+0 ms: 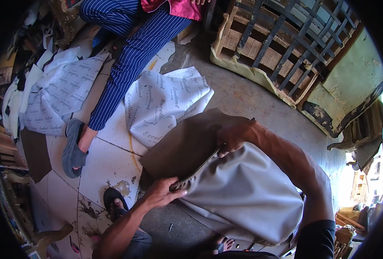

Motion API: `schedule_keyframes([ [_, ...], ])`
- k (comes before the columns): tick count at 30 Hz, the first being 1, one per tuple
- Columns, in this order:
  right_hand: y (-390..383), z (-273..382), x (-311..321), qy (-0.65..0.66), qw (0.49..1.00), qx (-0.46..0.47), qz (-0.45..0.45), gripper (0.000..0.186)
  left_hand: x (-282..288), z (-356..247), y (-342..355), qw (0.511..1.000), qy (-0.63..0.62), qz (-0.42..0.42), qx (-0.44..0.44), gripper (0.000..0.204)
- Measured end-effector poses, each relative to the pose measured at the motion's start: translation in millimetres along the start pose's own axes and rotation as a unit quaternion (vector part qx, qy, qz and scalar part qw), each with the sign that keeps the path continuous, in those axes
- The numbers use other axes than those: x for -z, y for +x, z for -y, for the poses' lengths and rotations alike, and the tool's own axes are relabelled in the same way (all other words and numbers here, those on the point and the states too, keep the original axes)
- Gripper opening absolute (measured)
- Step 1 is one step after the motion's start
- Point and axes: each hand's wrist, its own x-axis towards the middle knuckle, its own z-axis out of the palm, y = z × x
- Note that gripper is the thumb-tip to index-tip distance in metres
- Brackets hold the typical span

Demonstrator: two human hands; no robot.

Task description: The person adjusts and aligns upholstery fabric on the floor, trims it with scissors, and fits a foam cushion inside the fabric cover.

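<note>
A taupe leatherette cover (pixel 247 190) with a dark, bunched seam along its far edge spreads in front of me. My left hand (pixel 167 193) pinches the near-left end of that seam between thumb and fingers. Farther along the same edge, my right hand (pixel 236 137) grips the material with its fingers curled in. Beyond the seam lies a flat, darker brown panel (pixel 183 140), which shows the dull side of the material. The cover's near side hangs over toward my feet, and what lies beneath it is hidden.
White printed backing sheets (pixel 161 105) lie crumpled beyond the cover. A person in striped trousers (pixel 133 60) sits ahead, one sandalled foot (pixel 75 149) on the tiles. A wooden seat frame with dark webbing (pixel 282 47) stands far right. A brown scrap (pixel 36 153) lies left.
</note>
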Motion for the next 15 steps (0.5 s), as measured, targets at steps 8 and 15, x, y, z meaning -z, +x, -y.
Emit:
schedule_keyframes([
  [8,28,-12,-27,0.102,0.981,-0.106,-0.125,0.073,-15,65,1,0.992,-0.075,-0.059,0.085,0.037],
  [15,42,-28,-55,0.015,0.917,-0.167,-0.363,0.081,-27,82,12,0.992,-0.06,-0.081,0.074,0.046],
])
